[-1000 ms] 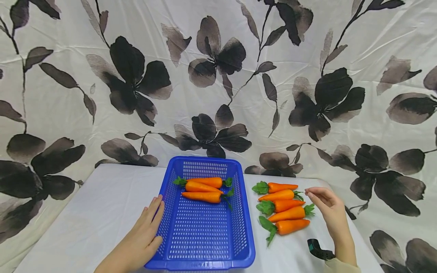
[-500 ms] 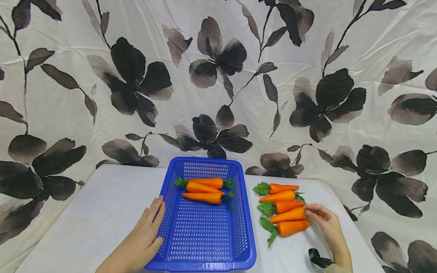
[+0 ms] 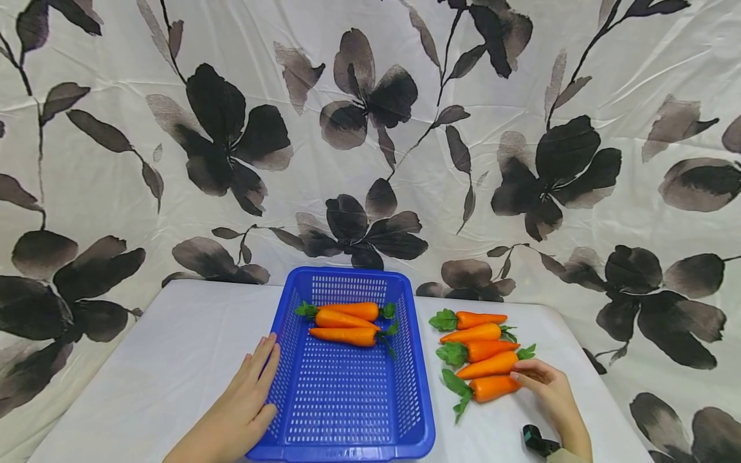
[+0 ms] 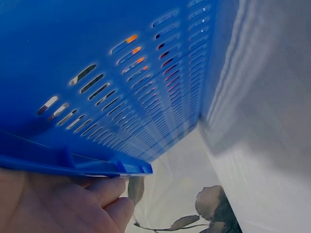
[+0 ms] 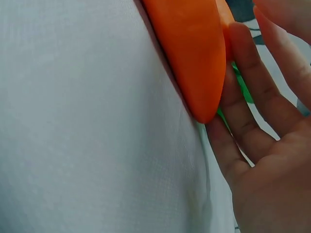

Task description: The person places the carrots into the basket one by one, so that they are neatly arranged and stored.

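Note:
A blue plastic basket [image 3: 346,449] with slotted walls stands mid-table and holds three orange carrots [image 3: 345,335] with green tops near its far end. My left hand [image 3: 234,405] rests along the basket's left rim, fingers straight; in the left wrist view the fingers [image 4: 109,191] touch the rim's edge. Right of the basket lies a column of several more carrots [image 3: 491,350]. My right hand [image 3: 547,389] is at the right end of the nearest carrot [image 3: 492,388], covering its tip. In the right wrist view the fingers [image 5: 262,92] extend beside that carrot's tip [image 5: 201,92], not curled round it.
The white-covered table [image 3: 156,360] spreads to both sides of the basket. Behind it hangs a pale cloth [image 3: 451,244] printed with dark flowers. A black device [image 3: 538,440] is worn on the right wrist.
My right hand has come down toward me, from beside the upper carrots to the tip of the nearest one. The left hand, the basket and the carrots look nearly the same.

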Available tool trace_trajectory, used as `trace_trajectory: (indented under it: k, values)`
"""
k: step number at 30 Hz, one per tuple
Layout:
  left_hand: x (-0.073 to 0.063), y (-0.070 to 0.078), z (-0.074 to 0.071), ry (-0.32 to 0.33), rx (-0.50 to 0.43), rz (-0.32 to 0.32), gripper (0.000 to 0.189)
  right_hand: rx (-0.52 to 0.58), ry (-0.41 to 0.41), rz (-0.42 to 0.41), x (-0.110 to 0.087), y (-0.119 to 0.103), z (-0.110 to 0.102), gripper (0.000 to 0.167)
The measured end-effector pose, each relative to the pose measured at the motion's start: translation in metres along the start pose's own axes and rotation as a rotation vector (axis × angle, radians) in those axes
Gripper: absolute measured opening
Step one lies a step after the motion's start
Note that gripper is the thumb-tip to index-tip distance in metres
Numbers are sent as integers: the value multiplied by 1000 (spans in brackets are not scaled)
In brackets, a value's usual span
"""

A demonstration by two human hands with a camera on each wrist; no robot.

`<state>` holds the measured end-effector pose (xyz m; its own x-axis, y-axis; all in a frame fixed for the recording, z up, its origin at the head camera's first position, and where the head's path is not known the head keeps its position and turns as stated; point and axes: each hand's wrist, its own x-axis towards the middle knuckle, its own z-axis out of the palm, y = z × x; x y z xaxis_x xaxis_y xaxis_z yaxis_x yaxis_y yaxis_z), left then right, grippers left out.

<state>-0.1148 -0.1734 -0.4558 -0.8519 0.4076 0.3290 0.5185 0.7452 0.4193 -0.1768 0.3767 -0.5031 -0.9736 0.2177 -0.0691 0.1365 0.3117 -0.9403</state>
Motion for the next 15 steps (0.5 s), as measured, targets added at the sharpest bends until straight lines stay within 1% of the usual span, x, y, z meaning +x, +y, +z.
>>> trace_trajectory:
  k: [4,8,10,15]
  values:
    - [0,0,0,11,7,13,78,-18,-22,4,-1,2,-3,35]
    - [0,1,-1,-8,-8,-10,78,-50,-59,-5,-3,5,-7,38]
    - [0,2,-2,-21,-16,-28,78,-73,-76,9,-4,7,-9,38]
    - [0,2,-2,-22,-17,-30,78,-145,-119,55,-3,9,-10,40]
